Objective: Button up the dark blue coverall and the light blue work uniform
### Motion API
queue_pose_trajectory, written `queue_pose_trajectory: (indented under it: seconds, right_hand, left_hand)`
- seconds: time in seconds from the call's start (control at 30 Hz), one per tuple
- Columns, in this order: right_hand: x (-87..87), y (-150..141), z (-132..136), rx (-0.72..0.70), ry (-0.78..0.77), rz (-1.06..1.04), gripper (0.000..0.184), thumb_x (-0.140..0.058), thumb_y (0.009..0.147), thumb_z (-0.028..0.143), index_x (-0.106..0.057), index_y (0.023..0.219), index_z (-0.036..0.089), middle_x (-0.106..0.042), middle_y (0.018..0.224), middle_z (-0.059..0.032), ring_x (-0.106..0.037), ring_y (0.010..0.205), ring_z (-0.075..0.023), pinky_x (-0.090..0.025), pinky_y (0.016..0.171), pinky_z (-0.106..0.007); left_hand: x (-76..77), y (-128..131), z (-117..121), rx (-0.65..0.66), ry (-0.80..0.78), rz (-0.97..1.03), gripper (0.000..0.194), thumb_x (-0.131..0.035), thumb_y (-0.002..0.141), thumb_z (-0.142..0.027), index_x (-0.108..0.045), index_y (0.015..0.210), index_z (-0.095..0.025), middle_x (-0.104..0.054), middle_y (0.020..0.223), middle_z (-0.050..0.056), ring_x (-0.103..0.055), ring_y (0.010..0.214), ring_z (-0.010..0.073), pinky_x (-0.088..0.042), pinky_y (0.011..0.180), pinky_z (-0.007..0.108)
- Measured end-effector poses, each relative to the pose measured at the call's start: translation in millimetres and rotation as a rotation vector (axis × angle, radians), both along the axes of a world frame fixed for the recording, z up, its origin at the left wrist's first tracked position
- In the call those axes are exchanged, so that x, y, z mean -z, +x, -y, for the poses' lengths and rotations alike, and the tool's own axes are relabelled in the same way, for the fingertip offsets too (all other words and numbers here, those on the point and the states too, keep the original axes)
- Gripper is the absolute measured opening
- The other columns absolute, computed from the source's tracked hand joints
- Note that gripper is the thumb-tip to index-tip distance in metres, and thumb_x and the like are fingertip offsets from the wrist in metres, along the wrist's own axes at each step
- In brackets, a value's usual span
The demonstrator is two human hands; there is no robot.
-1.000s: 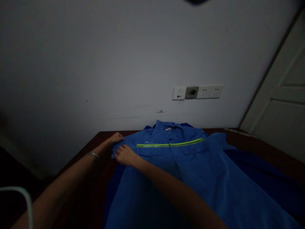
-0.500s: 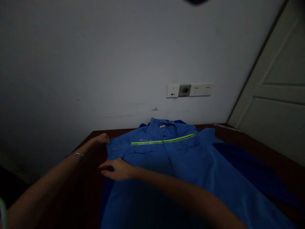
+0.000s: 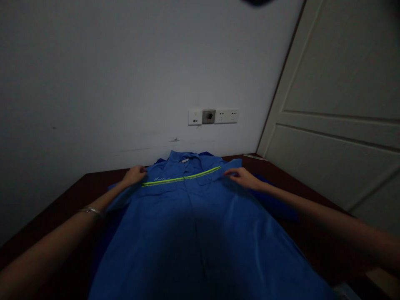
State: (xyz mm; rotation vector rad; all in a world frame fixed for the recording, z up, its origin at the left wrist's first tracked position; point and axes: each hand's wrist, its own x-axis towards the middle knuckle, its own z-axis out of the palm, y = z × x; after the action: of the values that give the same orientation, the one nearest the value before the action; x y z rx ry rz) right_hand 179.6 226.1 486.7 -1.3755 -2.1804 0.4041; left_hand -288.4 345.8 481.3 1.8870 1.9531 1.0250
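A light blue work shirt [image 3: 218, 212] lies front up, its collar toward the wall, with a yellow-green reflective stripe across the chest. My left hand [image 3: 135, 175] is at the shirt's left shoulder, its fingers closed on the fabric there. Over the right side of the chest, by the end of the stripe, is my right hand [image 3: 243, 178]. Its fingers are stretched out and the tips are at the cloth; whether they touch it is hard to tell. Darker blue cloth [image 3: 281, 208] shows from under the shirt on both sides.
The shirt rests on a dark red-brown tabletop [image 3: 71, 196] against a pale wall [image 3: 109, 83]. Sockets and a switch plate [image 3: 214, 116] sit on the wall above the collar. A panelled white door [image 3: 337, 100] stands at the right. A thin flat strip [image 3: 254, 157] lies near the corner.
My right hand has crossed from the left sleeve to the right side of the chest. My left hand has shifted from the sleeve end to the shoulder. The view has turned right.
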Motion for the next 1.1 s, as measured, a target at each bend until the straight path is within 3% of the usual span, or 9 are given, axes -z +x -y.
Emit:
queue_pose_trajectory:
  seconds: [0.13, 0.27, 0.37, 0.43, 0.53, 0.67, 0.77, 0.9, 1.1]
  right_hand:
    - [-11.3, 68.2, 1.4, 0.144, 0.08, 0.088, 0.027, -0.046, 0.077, 0.017, -0.065, 0.096, 0.016, -0.066, 0.098, -0.0056, -0.06, 0.092, -0.0183, -0.045, 0.086, -0.031]
    - [-15.3, 109.7, 5.6, 0.247, 0.099, 0.188, 0.028, -0.045, 0.077, 0.016, -0.065, 0.096, 0.017, -0.066, 0.098, -0.0044, -0.061, 0.089, -0.0173, -0.045, 0.083, -0.029]
    - [-14.2, 125.4, 5.4, 0.266, 0.023, 0.316, 0.029, -0.047, 0.076, 0.016, -0.065, 0.098, 0.017, -0.066, 0.098, -0.0049, -0.061, 0.088, -0.0176, -0.045, 0.081, -0.028]
    - [-13.6, 130.1, 2.4, 0.225, -0.068, 0.422, 0.029, -0.048, 0.075, 0.016, -0.065, 0.098, 0.016, -0.067, 0.098, -0.0051, -0.061, 0.087, -0.0177, -0.044, 0.08, -0.026]
    - [-14.6, 132.2, -8.4, 0.178, -0.152, 0.551, 0.031, -0.049, 0.073, 0.014, -0.065, 0.099, 0.016, -0.067, 0.097, -0.0053, -0.061, 0.088, -0.0174, -0.043, 0.08, -0.024]
    - [-17.8, 131.1, -33.9, 0.212, -0.144, 0.649, 0.033, -0.049, 0.072, 0.014, -0.064, 0.102, 0.015, -0.065, 0.101, -0.007, -0.059, 0.091, -0.0185, -0.042, 0.081, -0.024]
    - [-16.7, 128.7, -55.9, 0.26, -0.125, 0.669, 0.032, -0.05, 0.073, 0.015, -0.064, 0.102, 0.015, -0.065, 0.103, -0.0077, -0.058, 0.094, -0.0203, -0.041, 0.081, -0.025]
    - [-8.8, 122.1, -83.0, 0.265, -0.145, 0.645, 0.031, -0.05, 0.075, 0.018, -0.063, 0.102, 0.014, -0.065, 0.102, -0.009, -0.059, 0.093, -0.0216, -0.041, 0.08, -0.026]
    - [3.8, 110.4, -127.5, 0.35, -0.141, 0.571, 0.041, -0.048, 0.081, 0.022, -0.05, 0.12, 0.011, -0.053, 0.122, -0.0131, -0.05, 0.108, -0.0233, -0.037, 0.09, -0.029]
  left_hand:
    - [8.1, 124.0, -0.6, 0.224, 0.139, 0.129, 0.015, -0.054, 0.065, -0.019, -0.064, 0.077, -0.016, -0.065, 0.078, 0.005, -0.059, 0.076, 0.0186, -0.044, 0.074, 0.027]
    - [21.7, 248.2, 18.9, 0.399, 0.226, 0.304, 0.02, -0.05, 0.071, -0.02, -0.063, 0.085, -0.013, -0.065, 0.084, 0.007, -0.06, 0.078, 0.0171, -0.046, 0.075, 0.028]
    - [35.3, 319.3, 35.5, 0.588, 0.261, 0.266, 0.022, -0.053, 0.071, -0.018, -0.061, 0.091, -0.013, -0.064, 0.094, 0.007, -0.058, 0.089, 0.0175, -0.044, 0.084, 0.03]
    - [43.2, 352.0, 41.7, 0.744, 0.264, 0.215, 0.025, -0.054, 0.072, -0.018, -0.06, 0.096, -0.014, -0.062, 0.101, 0.007, -0.056, 0.096, 0.0178, -0.042, 0.089, 0.031]
    - [51.9, 382.6, 42.0, 0.85, 0.266, 0.099, 0.029, -0.055, 0.074, -0.021, -0.058, 0.103, -0.016, -0.057, 0.114, 0.008, -0.051, 0.108, 0.0191, -0.036, 0.097, 0.034]
    - [59.9, 401.8, 34.1, 0.796, 0.258, -0.154, 0.037, -0.05, 0.079, -0.029, -0.053, 0.114, -0.018, -0.046, 0.13, 0.008, -0.035, 0.123, 0.0253, -0.018, 0.105, 0.048]
    - [64.3, 407.6, 28.2, 0.783, 0.233, -0.317, 0.039, -0.046, 0.081, -0.029, -0.05, 0.118, -0.018, -0.043, 0.133, 0.007, -0.029, 0.126, 0.0264, -0.01, 0.106, 0.05]
    - [68.7, 410.8, 23.7, 0.808, 0.203, -0.415, 0.037, -0.048, 0.078, -0.024, -0.054, 0.114, -0.02, -0.05, 0.126, 0.007, -0.033, 0.124, 0.0264, -0.009, 0.106, 0.05]
    - [73.5, 415.8, 24.3, 0.79, 0.184, -0.474, 0.031, -0.046, 0.079, -0.02, -0.057, 0.108, -0.02, -0.06, 0.11, 0.008, -0.045, 0.112, 0.025, -0.018, 0.102, 0.048]
